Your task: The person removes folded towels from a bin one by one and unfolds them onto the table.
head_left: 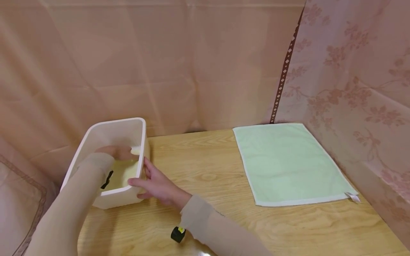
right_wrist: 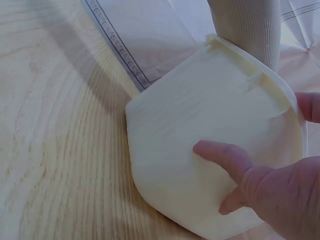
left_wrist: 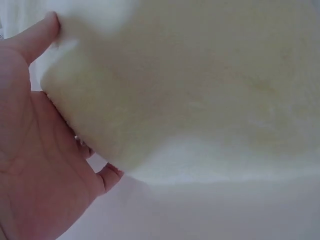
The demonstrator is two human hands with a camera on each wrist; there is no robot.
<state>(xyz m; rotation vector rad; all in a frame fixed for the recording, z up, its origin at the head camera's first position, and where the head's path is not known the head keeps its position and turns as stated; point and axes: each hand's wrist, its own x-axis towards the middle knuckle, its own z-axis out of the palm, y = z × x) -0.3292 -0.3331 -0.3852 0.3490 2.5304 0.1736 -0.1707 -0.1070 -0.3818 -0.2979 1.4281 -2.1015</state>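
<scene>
A white plastic bin (head_left: 109, 123) stands at the left of the wooden table. My left hand (head_left: 120, 153) reaches down inside it and holds the edge of a pale yellow towel (head_left: 129, 172). In the left wrist view the thumb lies over the soft towel (left_wrist: 175, 110), with fingers of the left hand (left_wrist: 45, 150) tucked under its edge. My right hand (head_left: 160, 186) grips the bin's right side near the front corner, thumb over the rim. The right wrist view shows fingers of that hand (right_wrist: 275, 192) against the bin's outer wall (right_wrist: 175, 135).
A light green towel (head_left: 288, 165) with a white border lies spread flat at the right of the table (head_left: 201, 160). Pinkish curtains (head_left: 192, 64) hang behind and along both sides. A black strap piece (head_left: 178, 234) shows beneath the right sleeve.
</scene>
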